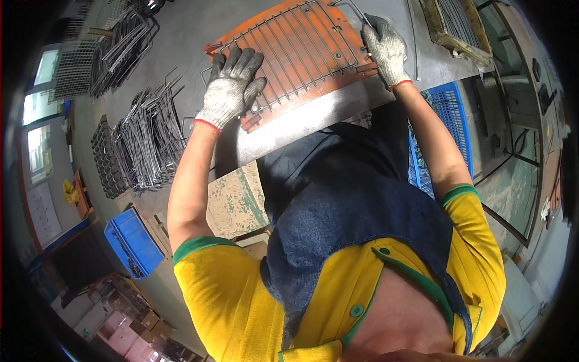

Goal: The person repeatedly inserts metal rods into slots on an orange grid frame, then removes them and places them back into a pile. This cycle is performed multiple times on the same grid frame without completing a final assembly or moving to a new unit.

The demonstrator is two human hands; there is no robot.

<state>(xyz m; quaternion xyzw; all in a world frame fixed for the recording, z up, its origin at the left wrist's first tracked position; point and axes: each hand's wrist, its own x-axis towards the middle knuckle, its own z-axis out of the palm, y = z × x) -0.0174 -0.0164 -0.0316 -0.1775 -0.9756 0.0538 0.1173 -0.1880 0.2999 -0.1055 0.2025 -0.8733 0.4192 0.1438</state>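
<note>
Knit cloth gloves with dark coated fingers (pixel 236 63), bare metal wire grid (pixel 295 48), rusty orange matt plate (pixel 313 84), dull grey metal table (pixel 289 130), glossy blue plastic crates (pixel 136 241)

Head-worn fisheye view, looking steeply down past the wearer's chest; workbench (pixel 338 114) near at frame top, floor curving toward the dark rim.

Lower left part of the grey wire grid (pixel 295 51) hidden under the gloved left hand (pixel 232 87), right edge under the gloved right hand (pixel 386 51), blue plastic crate (pixel 449 117) mostly behind the right forearm, distant stacked wire racks (pixel 148 139) too tangled to count.
</note>
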